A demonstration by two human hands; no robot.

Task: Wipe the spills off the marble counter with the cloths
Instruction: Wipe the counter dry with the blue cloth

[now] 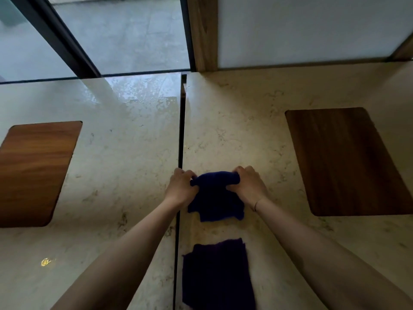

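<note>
A dark blue cloth (214,198) lies bunched on the cream marble counter (241,135), just right of the dark seam. My left hand (181,189) grips its far left corner and my right hand (248,184) grips its far right corner, both with fingers closed on the fabric. A second dark purple cloth (216,274) lies flat on the counter nearer to me, between my forearms. Wet, shiny spill patches (145,97) spread over the far part of the left slab. A small yellowish spot (45,262) sits at the near left.
A dark seam (180,153) splits the counter into two slabs. One wooden inlay panel (35,171) is set in the left slab and another wooden panel (350,162) in the right slab. Glass panes with a dark frame (67,41) and a wooden post (203,32) stand behind.
</note>
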